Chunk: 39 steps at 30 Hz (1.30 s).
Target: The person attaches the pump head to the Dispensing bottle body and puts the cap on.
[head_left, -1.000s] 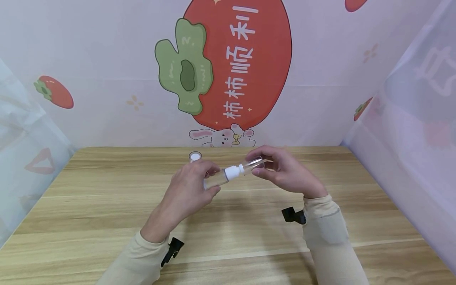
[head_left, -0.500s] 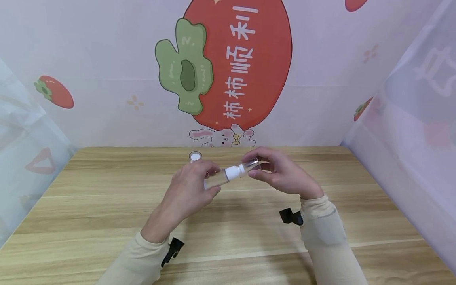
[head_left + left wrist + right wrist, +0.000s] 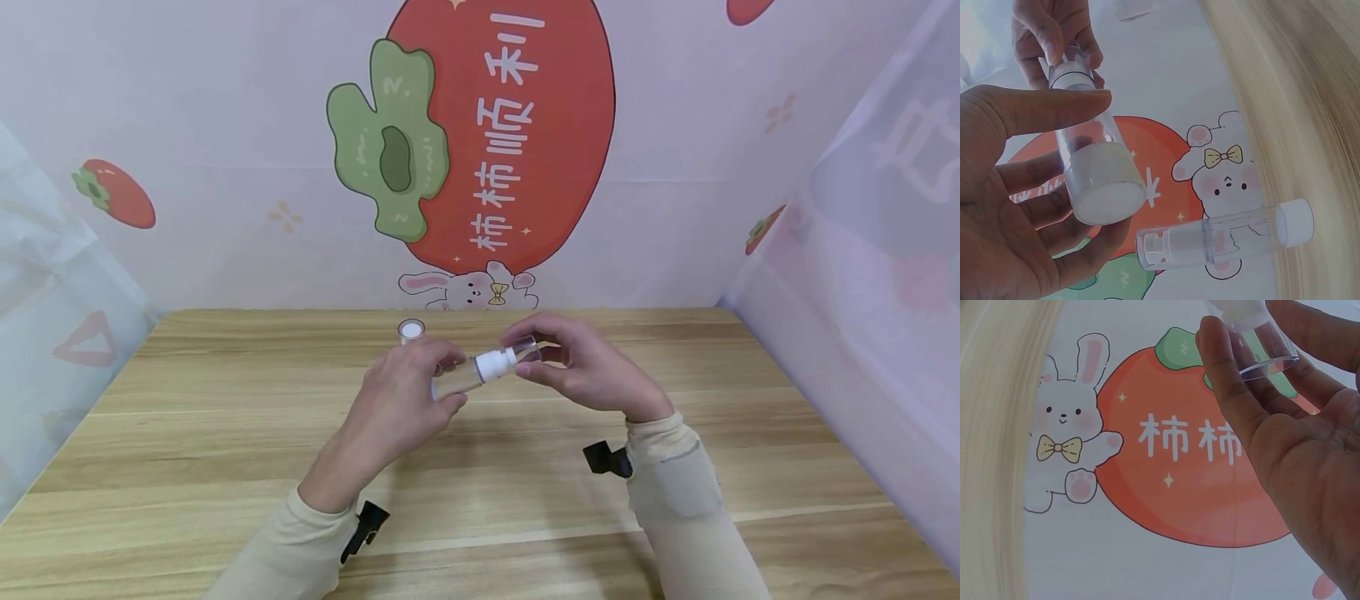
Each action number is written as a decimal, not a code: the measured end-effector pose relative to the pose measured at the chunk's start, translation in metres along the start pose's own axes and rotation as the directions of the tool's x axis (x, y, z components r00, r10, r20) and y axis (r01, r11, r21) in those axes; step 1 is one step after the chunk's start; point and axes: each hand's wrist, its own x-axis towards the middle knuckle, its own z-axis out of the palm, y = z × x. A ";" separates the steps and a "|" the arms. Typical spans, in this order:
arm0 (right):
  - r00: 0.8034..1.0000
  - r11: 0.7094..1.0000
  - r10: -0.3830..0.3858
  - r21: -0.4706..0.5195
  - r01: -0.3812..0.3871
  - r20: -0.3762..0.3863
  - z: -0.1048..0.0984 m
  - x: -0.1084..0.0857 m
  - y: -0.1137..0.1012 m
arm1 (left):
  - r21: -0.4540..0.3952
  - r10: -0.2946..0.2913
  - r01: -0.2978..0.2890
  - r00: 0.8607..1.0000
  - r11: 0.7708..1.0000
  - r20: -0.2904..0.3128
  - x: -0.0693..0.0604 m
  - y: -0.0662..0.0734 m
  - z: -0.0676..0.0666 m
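In the head view my left hand [image 3: 397, 404] holds a clear pump bottle [image 3: 456, 381] tilted in the air, its white pump collar [image 3: 495, 364] pointing up to the right. Thumb and fingers lie around the bottle's body, and its white base [image 3: 1110, 203] faces the left wrist camera. My right hand [image 3: 588, 367] pinches a clear cap [image 3: 529, 348] that sits around the nozzle end of the pump. The right wrist view shows this cap [image 3: 1266, 356] between thumb and fingers. A similar capped bottle [image 3: 1235, 240] stands upright behind my left hand, mostly hidden in the head view.
The wood-grain table [image 3: 480, 517] spreads below both hands. A printed cloth [image 3: 225, 242] with a red persimmon and a white rabbit hangs along its back edge, and further cloth [image 3: 870, 333] borders the right side.
My right hand has moved left and slightly down, bringing the clear cap further over the nozzle toward the white collar. My left hand and its bottle have stayed nearly still.
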 end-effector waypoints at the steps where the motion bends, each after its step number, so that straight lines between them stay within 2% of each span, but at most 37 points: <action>1: 1.000 1.000 0.002 -0.003 -0.002 0.002 0.000 0.000 0.000 | -0.001 0.001 -0.001 1.000 1.000 0.000 0.000 0.000 0.000; 11: 1.000 1.000 0.011 -0.029 -0.011 0.019 0.006 0.002 0.000 | -0.006 0.004 -0.004 1.000 1.000 0.000 0.000 0.001 0.001; 18: 0.999 1.000 0.021 -0.014 -0.020 0.030 0.009 0.004 -0.001 | -0.003 0.011 -0.011 1.000 1.000 -0.004 0.000 0.002 0.001; 28: 0.999 0.999 0.037 -0.038 -0.037 0.009 0.010 0.005 0.000 | 0.004 0.026 -0.026 1.000 1.000 -0.006 0.000 0.002 0.001; 39: 0.999 0.998 0.044 -0.039 -0.045 -0.022 0.009 0.005 0.001 | 0.023 0.073 -0.073 0.997 0.997 -0.009 0.001 0.001 0.002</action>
